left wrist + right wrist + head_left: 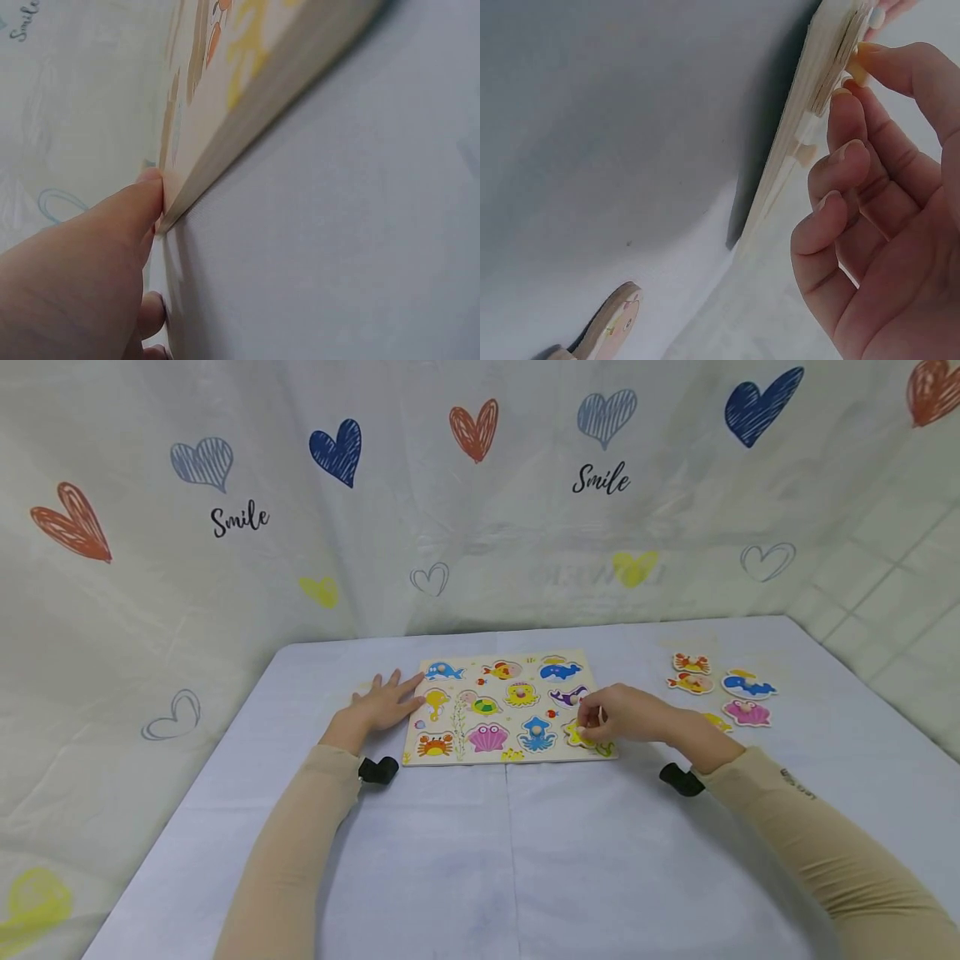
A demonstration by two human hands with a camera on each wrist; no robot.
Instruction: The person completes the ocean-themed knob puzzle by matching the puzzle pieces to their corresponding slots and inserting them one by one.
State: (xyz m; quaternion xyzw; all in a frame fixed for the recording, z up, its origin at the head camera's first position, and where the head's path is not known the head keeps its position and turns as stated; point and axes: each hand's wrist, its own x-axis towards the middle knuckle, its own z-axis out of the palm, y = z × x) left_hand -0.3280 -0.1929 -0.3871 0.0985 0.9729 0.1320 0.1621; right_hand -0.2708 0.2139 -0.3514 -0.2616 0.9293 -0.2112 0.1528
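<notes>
A wooden knob puzzle board [504, 758] with sea-animal pictures lies on the table. My left hand [381, 704] rests at its left edge with fingers spread; in the left wrist view the thumb [131, 202] touches the board's side. At the lower right corner, my right hand [618, 712] pinches the knob of a yellow puzzle piece [576, 735]. The fingers partly cover this piece, so its shape is unclear. In the right wrist view, thumb and fingertips meet at the yellowish knob [857, 71]. The blue octopus piece [537, 735] sits just left of the yellow one.
Right of the board lie several loose pieces: a crab [691, 663], a fish [689, 683], a blue whale [748, 685], a pink shell [746, 712] and a yellow piece [717, 722] partly behind the right forearm. A curtain [510, 527] with hearts hangs behind the table.
</notes>
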